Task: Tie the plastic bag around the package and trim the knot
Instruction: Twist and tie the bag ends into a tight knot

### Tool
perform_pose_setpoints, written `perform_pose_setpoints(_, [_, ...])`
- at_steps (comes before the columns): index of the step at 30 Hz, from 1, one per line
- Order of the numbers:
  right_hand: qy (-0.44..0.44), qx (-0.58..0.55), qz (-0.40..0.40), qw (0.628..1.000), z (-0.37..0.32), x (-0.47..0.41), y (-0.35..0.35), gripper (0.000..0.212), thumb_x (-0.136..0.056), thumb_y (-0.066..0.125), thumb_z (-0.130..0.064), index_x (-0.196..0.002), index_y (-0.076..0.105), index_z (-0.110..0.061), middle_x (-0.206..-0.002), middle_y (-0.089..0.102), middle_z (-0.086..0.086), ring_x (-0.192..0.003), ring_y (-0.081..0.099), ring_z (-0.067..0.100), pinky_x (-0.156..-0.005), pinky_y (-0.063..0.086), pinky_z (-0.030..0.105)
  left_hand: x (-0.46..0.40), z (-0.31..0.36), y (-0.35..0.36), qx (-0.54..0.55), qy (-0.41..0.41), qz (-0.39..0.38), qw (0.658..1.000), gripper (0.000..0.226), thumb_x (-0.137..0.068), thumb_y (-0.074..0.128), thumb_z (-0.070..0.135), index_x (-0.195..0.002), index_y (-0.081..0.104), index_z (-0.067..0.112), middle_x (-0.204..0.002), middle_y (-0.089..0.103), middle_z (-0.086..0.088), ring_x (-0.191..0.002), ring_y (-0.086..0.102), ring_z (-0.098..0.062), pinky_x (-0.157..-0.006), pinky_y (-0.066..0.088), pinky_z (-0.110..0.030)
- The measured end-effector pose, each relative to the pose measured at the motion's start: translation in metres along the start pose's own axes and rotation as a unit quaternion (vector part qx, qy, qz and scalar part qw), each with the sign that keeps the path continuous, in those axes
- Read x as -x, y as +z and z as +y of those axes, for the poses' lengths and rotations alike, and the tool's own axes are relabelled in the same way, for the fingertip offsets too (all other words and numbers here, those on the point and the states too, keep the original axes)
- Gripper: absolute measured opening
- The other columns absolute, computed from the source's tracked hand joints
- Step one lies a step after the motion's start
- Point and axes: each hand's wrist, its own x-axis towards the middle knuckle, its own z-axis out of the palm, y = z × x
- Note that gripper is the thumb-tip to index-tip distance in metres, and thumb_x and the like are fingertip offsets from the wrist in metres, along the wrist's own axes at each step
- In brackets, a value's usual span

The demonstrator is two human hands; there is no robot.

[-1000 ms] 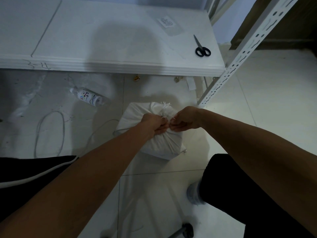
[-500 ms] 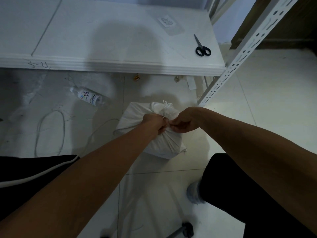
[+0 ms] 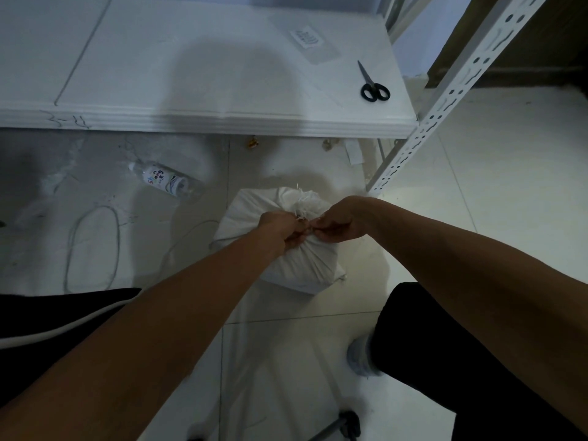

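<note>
A white plastic bag (image 3: 299,268) wraps a boxy package that lies on the tiled floor in front of me. Its gathered, frayed ends (image 3: 307,202) stick up at the top. My left hand (image 3: 281,227) and my right hand (image 3: 337,224) meet over the middle of the bag, each pinching a strand of the bag at the knot. The knot itself is hidden by my fingers. Black-handled scissors (image 3: 372,84) rest shut on the white shelf board, far right, out of reach of both hands.
A low white shelf board (image 3: 191,74) spans the top, with a slotted metal upright (image 3: 445,103) at its right corner. A plastic bottle (image 3: 165,179) lies on the floor to the left, beside loops of thin cord (image 3: 92,246). My dark-trousered knees flank the bag.
Both hands stay pinched at the knot; they have shifted slightly up and left over the bag, and the frayed ends have moved a little.
</note>
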Motion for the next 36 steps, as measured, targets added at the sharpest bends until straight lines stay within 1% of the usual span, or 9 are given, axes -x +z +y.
perform_pose_setpoints(4, [-0.004,-0.01,-0.013,1.0,-0.001,0.005,0.0,0.009,-0.091,0.064,0.0,-0.081,0.065,0.002,-0.078,0.068,0.01,-0.074,0.064,0.013,-0.068,0.06,0.027,-0.002,0.002,-0.003,0.008,-0.019,-0.003,1.0,0.013,-0.082,0.07,-0.003,-0.095,0.068,0.002,-0.075,0.069,-0.008,-0.062,0.064,-0.012,-0.042,0.053,-0.02])
perform_pose_setpoints(8, [-0.016,-0.021,-0.032,0.999,-0.001,0.01,0.003,0.006,-0.09,0.063,0.002,-0.084,0.064,0.003,-0.081,0.067,0.011,-0.077,0.065,0.014,-0.062,0.061,0.024,-0.003,0.002,-0.005,0.015,-0.029,-0.021,0.999,0.011,-0.083,0.067,-0.004,-0.091,0.067,0.003,-0.077,0.069,-0.008,-0.062,0.064,-0.012,-0.044,0.054,-0.02])
perform_pose_setpoints(11, [-0.026,-0.034,-0.032,0.999,-0.002,0.012,0.003,0.005,-0.091,0.061,0.004,-0.087,0.064,0.004,-0.083,0.068,0.012,-0.079,0.066,0.014,-0.064,0.061,0.024,-0.004,0.003,-0.006,0.029,-0.03,-0.027,0.999,0.01,-0.084,0.066,-0.004,-0.093,0.067,0.003,-0.076,0.069,-0.008,-0.062,0.064,-0.012,-0.044,0.054,-0.02])
perform_pose_setpoints(16, [-0.022,-0.023,-0.028,0.999,-0.003,0.014,0.001,0.005,-0.09,0.063,0.002,-0.085,0.064,0.002,-0.082,0.066,0.01,-0.076,0.064,0.013,-0.062,0.06,0.023,-0.003,0.002,-0.005,0.04,-0.023,-0.032,0.998,0.009,-0.085,0.067,-0.001,-0.092,0.066,0.004,-0.071,0.069,-0.007,-0.047,0.064,-0.008,-0.045,0.054,-0.02])
perform_pose_setpoints(21, [-0.016,-0.029,-0.038,0.999,-0.004,0.012,0.002,0.006,-0.092,0.06,0.001,-0.086,0.063,0.002,-0.081,0.066,0.009,-0.077,0.062,0.013,-0.062,0.059,0.024,-0.003,0.001,-0.004,0.054,-0.021,-0.035,0.998,0.007,-0.086,0.065,-0.002,-0.089,0.066,0.005,-0.074,0.068,-0.006,-0.055,0.064,-0.009,-0.044,0.053,-0.02])
perform_pose_setpoints(25, [-0.012,-0.056,-0.053,0.997,-0.003,0.01,0.0,0.007,-0.092,0.06,0.002,-0.086,0.064,0.004,-0.072,0.071,0.012,-0.08,0.064,0.015,-0.063,0.061,0.023,-0.003,0.001,-0.002,0.068,-0.018,-0.034,0.997,0.008,-0.086,0.065,-0.003,-0.082,0.064,0.004,-0.056,0.068,-0.005,-0.05,0.064,-0.008,-0.044,0.054,-0.019])
perform_pose_setpoints(30, [-0.024,-0.052,-0.042,0.997,-0.003,0.012,-0.001,0.007,-0.092,0.058,0.002,-0.087,0.062,0.005,-0.082,0.066,0.012,-0.081,0.063,0.015,-0.061,0.061,0.023,-0.002,0.0,0.001,0.073,-0.009,-0.026,0.997,0.008,-0.086,0.066,-0.001,-0.081,0.064,0.005,-0.048,0.067,-0.002,-0.043,0.063,-0.006,-0.043,0.053,-0.019])
perform_pose_setpoints(32, [-0.027,-0.05,-0.038,0.998,-0.003,0.012,0.0,0.006,-0.093,0.058,0.003,-0.089,0.062,0.004,-0.085,0.066,0.011,-0.081,0.063,0.014,-0.062,0.061,0.023,-0.003,0.0,0.001,0.072,-0.008,-0.024,0.997,0.009,-0.086,0.065,-0.002,-0.08,0.064,0.005,-0.051,0.067,-0.003,-0.044,0.063,-0.007,-0.043,0.053,-0.019])
perform_pose_setpoints(36, [-0.034,-0.051,-0.039,0.997,-0.001,0.013,0.004,0.01,-0.095,0.054,0.003,-0.09,0.062,0.003,-0.085,0.064,0.011,-0.08,0.062,0.015,-0.058,0.061,0.023,-0.002,0.0,0.001,0.075,-0.008,-0.022,0.997,0.007,-0.087,0.064,-0.002,-0.083,0.064,0.004,-0.07,0.066,-0.008,-0.058,0.062,-0.011,-0.044,0.054,-0.019])
